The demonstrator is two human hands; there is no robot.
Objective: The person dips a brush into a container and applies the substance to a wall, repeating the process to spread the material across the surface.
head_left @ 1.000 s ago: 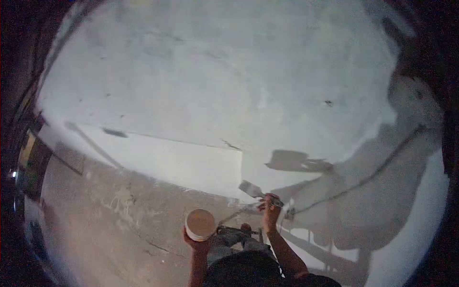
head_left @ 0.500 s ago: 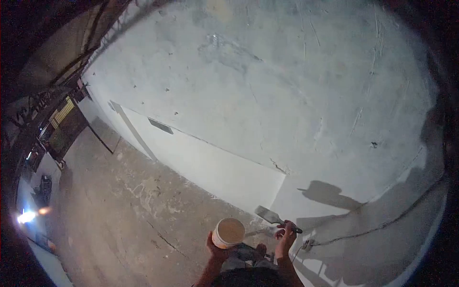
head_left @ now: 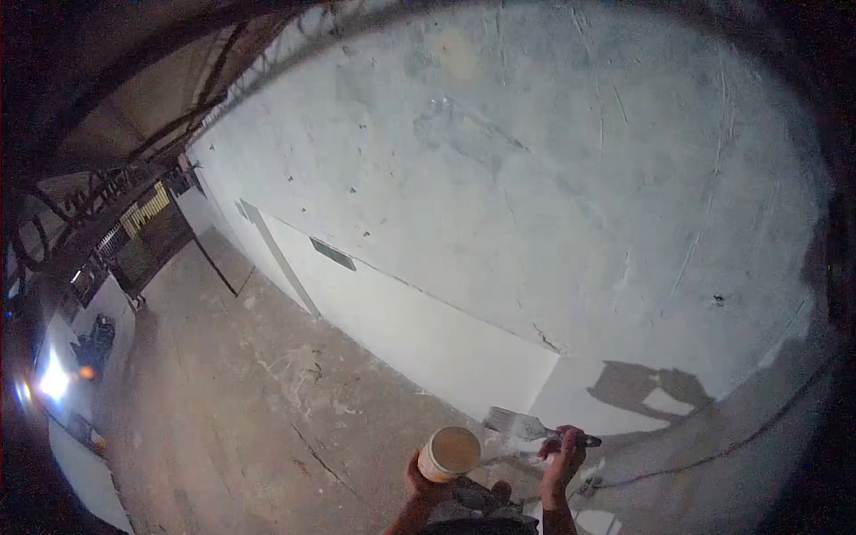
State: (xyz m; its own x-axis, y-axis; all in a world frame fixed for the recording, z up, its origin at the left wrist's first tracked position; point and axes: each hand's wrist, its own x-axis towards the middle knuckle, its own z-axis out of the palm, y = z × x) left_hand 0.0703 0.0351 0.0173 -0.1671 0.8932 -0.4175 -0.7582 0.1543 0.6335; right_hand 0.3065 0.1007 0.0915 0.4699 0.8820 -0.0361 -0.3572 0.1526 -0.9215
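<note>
While left hand (head_left: 423, 481) holds tub (head_left: 449, 455) and right hand (head_left: 563, 456) brush (head_left: 524, 426), shadows (head_left: 620, 383) darken the wall (head_left: 535, 223)

Tub (head_left: 449, 453): round, pale-walled, open top up, tan within; gripped at its side by left hand (head_left: 423, 481). Brush (head_left: 524, 426): wide, flat, greyish head, dark handle; in right hand (head_left: 563, 456), near level, bristles leftward, handle end rightward. Near tub, apart from it.

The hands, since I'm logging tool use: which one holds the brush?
The right hand holds the brush; the left hand instead holds the round, pale container.
</note>
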